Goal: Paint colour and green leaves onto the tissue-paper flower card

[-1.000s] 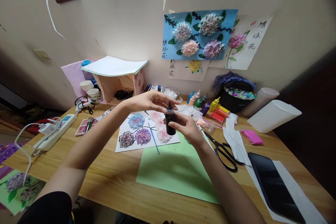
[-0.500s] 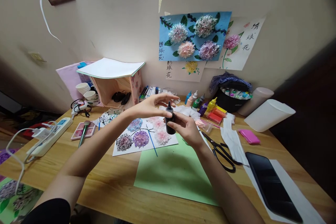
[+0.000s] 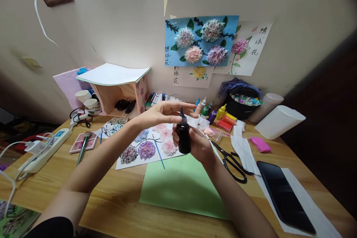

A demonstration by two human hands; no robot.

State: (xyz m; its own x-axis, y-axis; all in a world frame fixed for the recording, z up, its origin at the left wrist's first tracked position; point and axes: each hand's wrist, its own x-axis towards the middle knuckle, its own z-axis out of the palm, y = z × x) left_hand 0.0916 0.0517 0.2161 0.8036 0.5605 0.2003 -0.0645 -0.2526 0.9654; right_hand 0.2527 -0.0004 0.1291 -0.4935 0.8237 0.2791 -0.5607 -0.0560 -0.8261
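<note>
A small black paint bottle [image 3: 184, 137] with a pointed nozzle stands upright in the air above a green sheet of paper [image 3: 184, 189]. My right hand [image 3: 199, 144] is wrapped round its body, thumb in front and fingertips showing on the left side. Over the bottle's top reaches my left hand [image 3: 164, 111], its fingers stretched out and apart. The thumb lies close to the nozzle's base; whether it touches I cannot tell. Behind the hands is a white sheet with paper flowers [image 3: 146, 150] and drawn branches, a thin blue brush [image 3: 158, 152] lying across it.
Black-handled scissors [image 3: 234, 163] and a dark phone [image 3: 284, 195] lie on the right. Several coloured paint bottles [image 3: 221, 111] stand near the wall beside a black pen holder [image 3: 241, 108]. A power strip [image 3: 47, 150] with cables and a makeup palette [image 3: 79, 143] are on the left.
The bottle has come lower and nearer to me, and my right hand now wraps it more fully. My left hand's fingers have straightened above it. The view has shifted slightly.
</note>
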